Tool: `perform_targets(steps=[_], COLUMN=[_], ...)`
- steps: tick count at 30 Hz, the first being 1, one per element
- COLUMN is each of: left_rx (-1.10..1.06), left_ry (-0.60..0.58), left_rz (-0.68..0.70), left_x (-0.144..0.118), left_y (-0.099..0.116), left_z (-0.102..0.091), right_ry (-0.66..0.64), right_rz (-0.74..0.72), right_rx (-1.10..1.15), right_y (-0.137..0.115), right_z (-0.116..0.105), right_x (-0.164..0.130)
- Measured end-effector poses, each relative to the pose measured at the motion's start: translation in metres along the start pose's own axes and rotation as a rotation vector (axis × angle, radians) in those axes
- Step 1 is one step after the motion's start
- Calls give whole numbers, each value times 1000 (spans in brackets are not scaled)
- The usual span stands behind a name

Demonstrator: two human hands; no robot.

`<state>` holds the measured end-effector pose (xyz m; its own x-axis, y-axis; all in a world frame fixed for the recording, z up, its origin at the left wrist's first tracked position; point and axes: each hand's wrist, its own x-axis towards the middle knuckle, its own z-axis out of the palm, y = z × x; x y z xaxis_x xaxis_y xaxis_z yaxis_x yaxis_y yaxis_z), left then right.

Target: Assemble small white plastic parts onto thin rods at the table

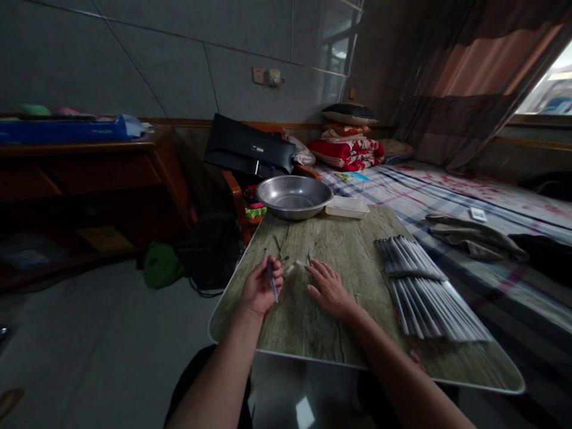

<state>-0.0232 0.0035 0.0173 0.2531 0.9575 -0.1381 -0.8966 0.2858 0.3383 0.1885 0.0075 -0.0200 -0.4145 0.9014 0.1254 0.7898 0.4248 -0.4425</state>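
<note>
A slim, pen-like tube (271,279) is gripped in my left hand (260,289), its fingers curled round it and its lower end sticking out below them. My right hand (329,291) is spread, palm down, over the wooden-patterned table (308,333). Its fingertips reach a small white piece (301,263); whether they touch it I cannot tell. Just beyond the hands lie a thin dark stick-like part (277,245) and another slender part (309,250). On the right of the table, two rows of grey pen-like tubes (440,310) lie side by side.
At the table's far end stand a metal basin (295,196) and a shallow white tray (347,207). Behind them a black monitor (250,146) rests on a wooden chair (235,196). A bed with a checked sheet (393,185) borders the right side; a wooden desk (102,170) is left.
</note>
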Motion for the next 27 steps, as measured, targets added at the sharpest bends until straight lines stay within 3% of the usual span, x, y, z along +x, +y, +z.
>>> perform_targets(steps=[4,8,13,17,21,27], left_rx=[-14,5,-23,8,78,194], left_ry=[147,144,99,181,241,144], left_rz=[156,224,194,123,70,35], left_x=[3,7,13,16,15,11], left_y=[7,5,0,-5,-13,-20], left_z=[1,-1,-5,-5,-4,-2], right_ry=[-98,-136,-88,-108,-125,-95], right_rz=[13,55,93,133,120,110], right_rx=[-36,-66,-225,-257,-258,-172], right_y=[-1,-13,-25,-23,-18,-3], right_z=[-7,-18,-14,-10,-14,-28], right_x=[4,21,53,63,51,13])
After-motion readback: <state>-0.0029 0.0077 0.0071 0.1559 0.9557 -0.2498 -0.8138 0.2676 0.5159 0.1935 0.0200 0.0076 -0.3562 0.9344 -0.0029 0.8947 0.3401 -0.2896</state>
